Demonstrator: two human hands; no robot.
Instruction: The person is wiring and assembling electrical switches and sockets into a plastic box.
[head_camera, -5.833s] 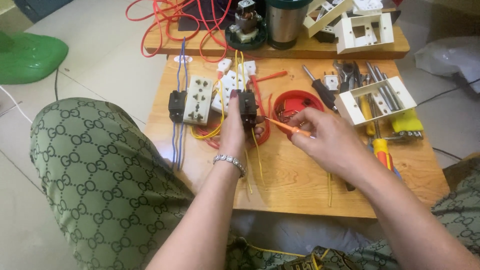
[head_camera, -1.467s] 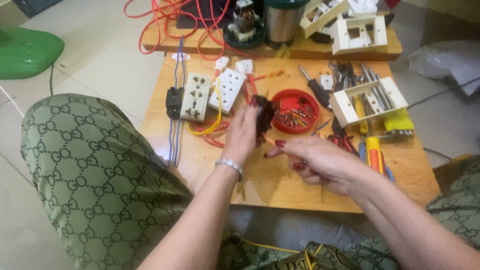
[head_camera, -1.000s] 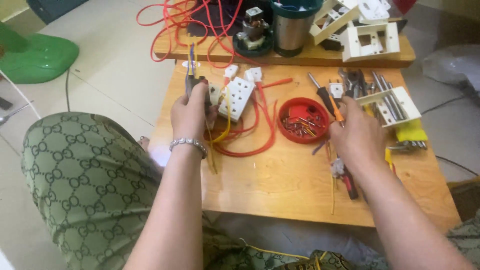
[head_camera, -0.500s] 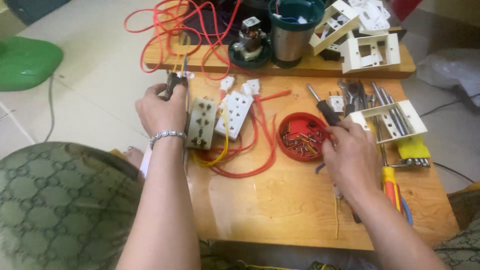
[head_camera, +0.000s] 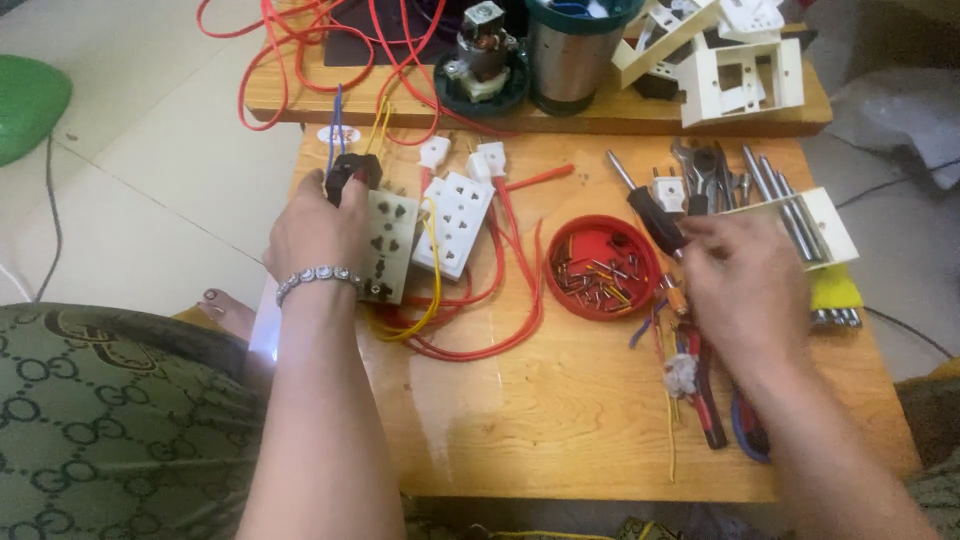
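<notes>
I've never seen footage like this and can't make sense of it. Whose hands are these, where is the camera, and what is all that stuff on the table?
The camera sits on a person's head and looks down, so both hands are that person's own. They work at a low wooden table. The left hand, with a bracelet at the wrist, grips a small black part with blue wires beside a cream socket plate. A white socket plate and loops of red wire lie next to it. The right hand reaches among tools near a black-handled screwdriver; whether it holds anything is unclear. Between the hands stands a red dish of screws. Red-handled pliers lie below.
</notes>
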